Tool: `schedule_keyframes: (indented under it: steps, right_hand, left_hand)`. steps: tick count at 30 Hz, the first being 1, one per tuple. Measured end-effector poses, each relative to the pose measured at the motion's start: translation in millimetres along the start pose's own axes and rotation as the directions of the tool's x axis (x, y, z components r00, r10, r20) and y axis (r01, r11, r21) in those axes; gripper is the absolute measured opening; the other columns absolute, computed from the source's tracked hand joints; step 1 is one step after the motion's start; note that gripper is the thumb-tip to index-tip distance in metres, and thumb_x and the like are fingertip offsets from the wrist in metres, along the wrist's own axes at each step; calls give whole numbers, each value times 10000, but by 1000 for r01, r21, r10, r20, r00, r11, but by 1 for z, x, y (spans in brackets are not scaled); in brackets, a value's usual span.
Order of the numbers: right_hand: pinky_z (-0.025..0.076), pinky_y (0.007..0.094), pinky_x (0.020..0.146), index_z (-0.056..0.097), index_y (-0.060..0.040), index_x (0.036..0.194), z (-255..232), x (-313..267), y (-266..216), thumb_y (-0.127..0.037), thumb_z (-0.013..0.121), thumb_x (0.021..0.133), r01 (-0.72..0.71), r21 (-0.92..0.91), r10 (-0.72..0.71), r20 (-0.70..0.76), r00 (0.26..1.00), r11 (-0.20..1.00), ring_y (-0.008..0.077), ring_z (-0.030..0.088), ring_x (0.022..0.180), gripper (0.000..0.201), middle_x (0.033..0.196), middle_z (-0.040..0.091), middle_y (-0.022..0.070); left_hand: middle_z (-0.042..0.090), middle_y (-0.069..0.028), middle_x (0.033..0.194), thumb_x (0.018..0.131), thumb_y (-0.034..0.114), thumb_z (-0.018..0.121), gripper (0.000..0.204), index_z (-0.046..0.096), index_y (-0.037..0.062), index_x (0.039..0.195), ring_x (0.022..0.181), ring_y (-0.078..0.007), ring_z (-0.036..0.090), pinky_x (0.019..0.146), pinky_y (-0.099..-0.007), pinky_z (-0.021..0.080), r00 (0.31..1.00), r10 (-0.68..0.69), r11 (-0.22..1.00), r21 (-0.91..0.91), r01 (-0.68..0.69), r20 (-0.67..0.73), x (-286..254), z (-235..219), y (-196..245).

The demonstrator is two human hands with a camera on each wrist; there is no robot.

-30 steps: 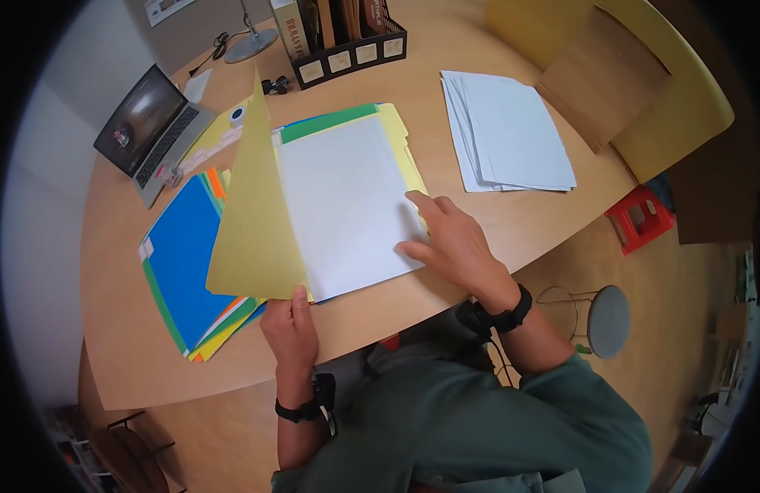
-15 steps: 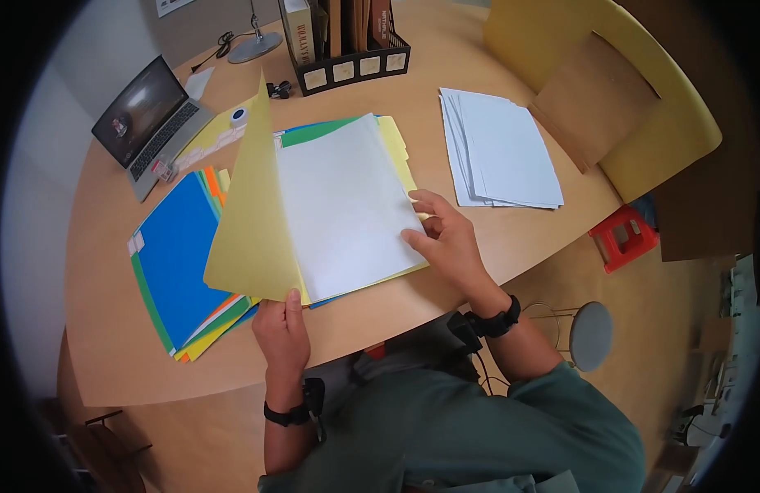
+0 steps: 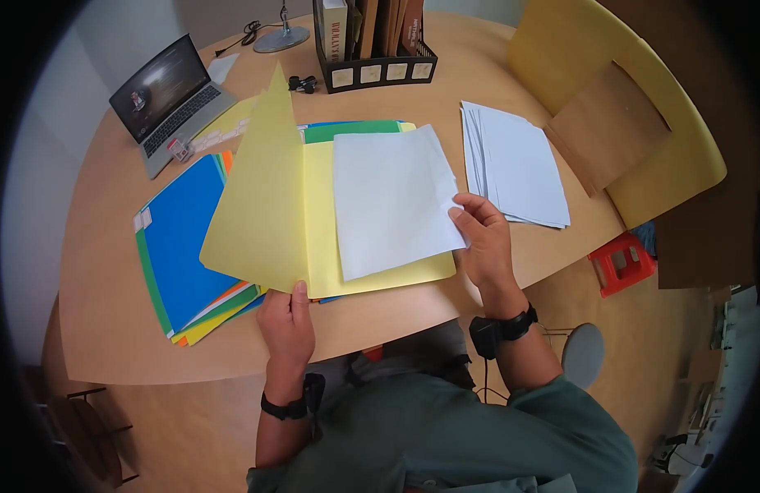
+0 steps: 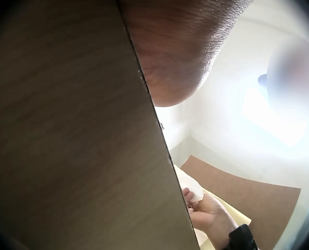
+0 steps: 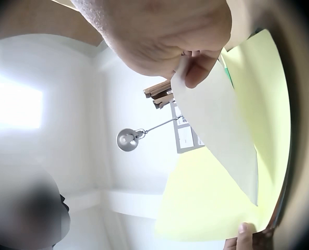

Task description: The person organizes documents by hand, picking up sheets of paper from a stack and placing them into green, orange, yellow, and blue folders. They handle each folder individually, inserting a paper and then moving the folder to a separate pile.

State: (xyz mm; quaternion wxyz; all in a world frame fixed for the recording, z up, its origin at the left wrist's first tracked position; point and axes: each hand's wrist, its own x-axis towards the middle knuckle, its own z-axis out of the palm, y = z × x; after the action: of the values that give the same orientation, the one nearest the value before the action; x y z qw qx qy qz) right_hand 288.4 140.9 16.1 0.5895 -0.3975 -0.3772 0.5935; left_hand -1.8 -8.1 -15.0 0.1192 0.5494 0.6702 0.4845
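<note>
Pinched between thumb and fingers of a person's right hand (image 3: 486, 244), a white sheet of paper (image 3: 393, 197) lies at a slant over the open yellow folder (image 3: 321, 246), whose raised cover the left hand (image 3: 287, 324) grips at the lower edge, on a wooden desk (image 3: 380, 327) between blue folders (image 3: 185, 234) and a stack of white paper (image 3: 518, 168).

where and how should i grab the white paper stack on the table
Probably pinch the paper stack by its right edge, coming from the near right: it lies flat, fanned out on the left, with sheets looking more even on the right.
</note>
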Motion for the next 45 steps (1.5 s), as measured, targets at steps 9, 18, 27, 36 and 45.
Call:
schedule_keyframes:
  steps: [9,18,27,36,45]
  right_hand:
    - [518,231,780,740,-11,1249,-1,-13,20,-60,775,1017,57,-370,-30,79,996,927,48,610,848,239,1016,712,-21]
    - [493,243,761,750,15,1241,-9,-7,30,-94,781,1010,97,-455,-4,201,980,885,49,579,854,257,963,693,-31]
    - [506,254,835,739,84,1221,-5,-12,13,-495,409,1217,29,-405,51,186,981,914,81,618,915,666,1025,743,26]
    - [479,259,745,742,67,1106,-16,-7,18,-127,609,1045,-100,-289,161,194,968,952,52,584,828,243,914,687,-15]
    - [516,250,779,731,65,1221,-25,-4,25,-65,635,1023,-84,-301,154,217,964,950,64,647,862,256,989,754,20]
  left_hand:
    - [728,-243,1050,1098,98,625,204,730,-50,1190,916,-440,696,793,-483,548,999,48,998,39,-48,14,0,3,-2]
    - [722,-246,1081,1044,61,637,205,738,-43,1190,932,-440,696,812,-459,562,987,-23,991,136,1,156,-1,-2,2]
    - [724,-165,983,996,42,718,201,749,-37,1178,827,-267,693,779,-377,567,994,13,1000,-3,-13,107,0,1,12]
    - [712,-125,905,999,38,739,202,755,-35,1186,758,-220,665,711,-343,542,997,-19,992,124,9,74,2,12,9]
    - [717,-61,805,1036,83,737,199,758,-63,1170,735,-96,633,668,-291,514,968,-232,971,72,226,92,10,12,22]
